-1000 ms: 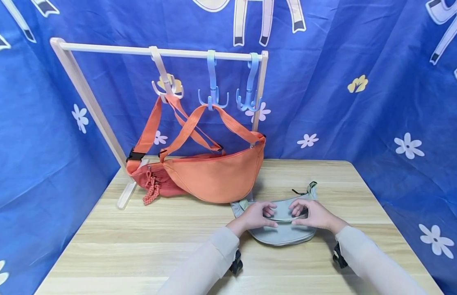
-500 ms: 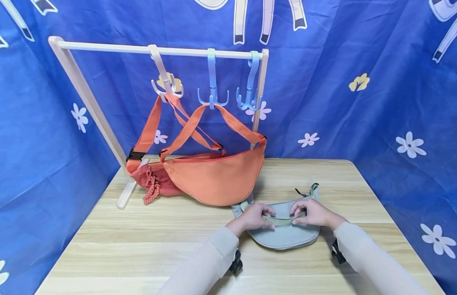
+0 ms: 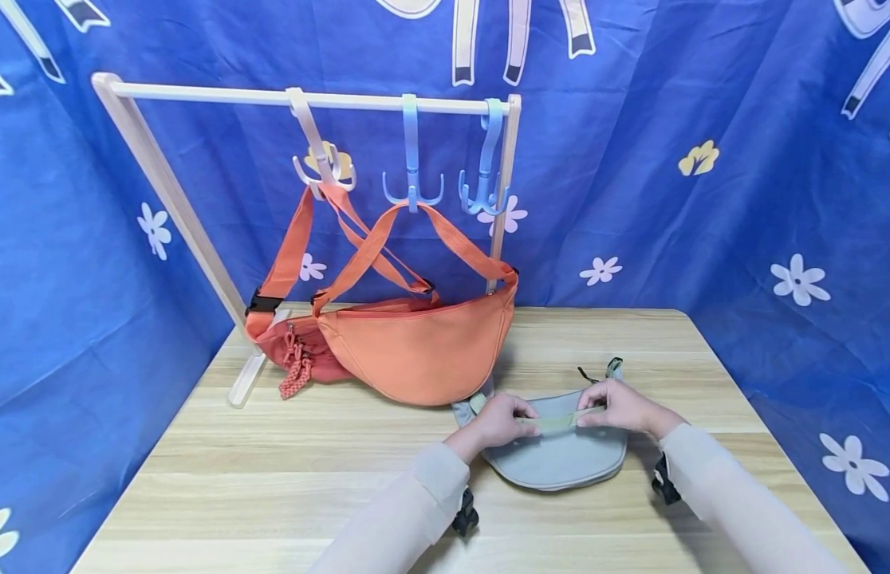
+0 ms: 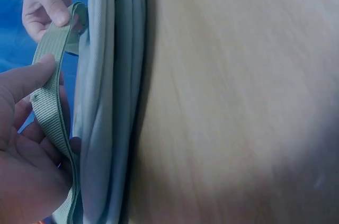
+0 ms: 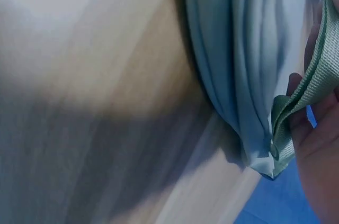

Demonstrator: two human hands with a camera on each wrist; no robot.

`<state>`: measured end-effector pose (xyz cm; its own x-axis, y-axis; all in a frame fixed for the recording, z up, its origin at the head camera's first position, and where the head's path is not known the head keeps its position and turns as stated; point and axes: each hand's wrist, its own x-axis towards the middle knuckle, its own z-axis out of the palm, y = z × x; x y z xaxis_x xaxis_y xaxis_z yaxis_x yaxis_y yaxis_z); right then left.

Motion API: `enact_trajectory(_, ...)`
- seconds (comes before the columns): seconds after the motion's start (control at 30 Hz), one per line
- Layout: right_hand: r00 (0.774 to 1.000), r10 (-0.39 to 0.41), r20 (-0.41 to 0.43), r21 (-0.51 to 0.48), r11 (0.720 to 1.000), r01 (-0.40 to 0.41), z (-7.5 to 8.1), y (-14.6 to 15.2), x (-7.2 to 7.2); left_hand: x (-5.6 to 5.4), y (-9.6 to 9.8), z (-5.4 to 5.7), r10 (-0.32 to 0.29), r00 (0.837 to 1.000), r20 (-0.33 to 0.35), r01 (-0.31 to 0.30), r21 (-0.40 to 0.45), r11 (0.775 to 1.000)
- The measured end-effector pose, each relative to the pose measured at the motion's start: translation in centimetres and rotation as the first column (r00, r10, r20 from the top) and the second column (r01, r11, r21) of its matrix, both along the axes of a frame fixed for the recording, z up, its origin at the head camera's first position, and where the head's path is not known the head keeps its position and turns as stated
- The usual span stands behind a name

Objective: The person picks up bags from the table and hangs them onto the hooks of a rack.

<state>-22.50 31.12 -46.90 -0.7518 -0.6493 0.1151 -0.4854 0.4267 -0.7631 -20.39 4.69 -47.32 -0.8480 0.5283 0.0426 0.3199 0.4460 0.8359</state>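
Note:
A pale grey-green waist bag (image 3: pixel 556 462) lies on the wooden table, its curved edge toward me. Above it runs its light green strap (image 3: pixel 557 422), stretched between my two hands. My left hand (image 3: pixel 497 421) pinches the strap between thumb and fingers; the left wrist view shows the ribbed webbing (image 4: pixel 50 105) under that thumb. My right hand (image 3: pixel 620 406) grips the same strap farther right. In the right wrist view the webbing (image 5: pixel 318 70) passes through the right hand, beside the bag's folded end (image 5: pixel 254 144).
A white rack (image 3: pixel 222 96) stands at the back left with a white hook (image 3: pixel 323 155) and two blue hooks (image 3: pixel 412 163). An orange waist bag (image 3: pixel 423 351) and a red one (image 3: pixel 316 351) hang from it by orange straps. Blue patterned cloth (image 3: pixel 775 199) surrounds the table.
Both hands have closed on the green strap and drawn it up taut over the bag. My right hand has shifted slightly right and up, and the bag has turned a little toward me.

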Motion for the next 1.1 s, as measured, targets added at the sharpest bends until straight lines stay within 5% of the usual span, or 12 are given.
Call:
enact_trajectory(0.4,1.000,-0.006,0.012,0.021,1.000,0.005,2.3,1.2,-0.7,0.0,1.0,1.0,0.045,0.996,-0.082,-0.041,0.054,0.998)
enact_trajectory(1.1,0.987,-0.139,-0.079,0.057,0.988,0.143,8.3,3.2,-2.1,-1.0,3.6,5.9,0.170,0.980,-0.107,-0.165,0.054,0.985)
